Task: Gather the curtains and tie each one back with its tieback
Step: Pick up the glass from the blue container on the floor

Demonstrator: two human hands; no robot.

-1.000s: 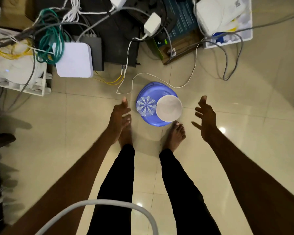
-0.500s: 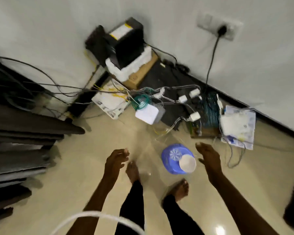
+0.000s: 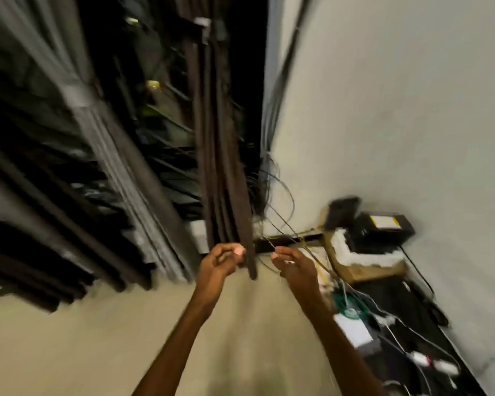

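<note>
View from my head toward the corner by the window; the frame is motion-blurred. My left hand [image 3: 222, 260] is raised with fingers curled and thumb pinched toward the forefinger, touching the left side of the lower end of a narrow brown curtain [image 3: 226, 172] that hangs gathered in vertical folds; whether it actually grips the cloth I cannot tell. My right hand [image 3: 293, 264] is just to the right of that same hem, fingers curled and partly closed around a thin dark cable [image 3: 280, 227] that loops up along the wall [image 3: 397, 110]; the blur hides whether it is truly held. The curtain's bottom edge hangs between my two hands, slightly nearer the left one. Farther left hangs a grey curtain [image 3: 103, 132], cinched by a pale band [image 3: 79, 94] near its upper part, with darker folds [image 3: 40, 224] beside it. At right, along the wall, lie a cardboard box [image 3: 363, 267], black devices [image 3: 383, 227] and tangled wires [image 3: 389, 318] on the floor [image 3: 126, 338].
</note>
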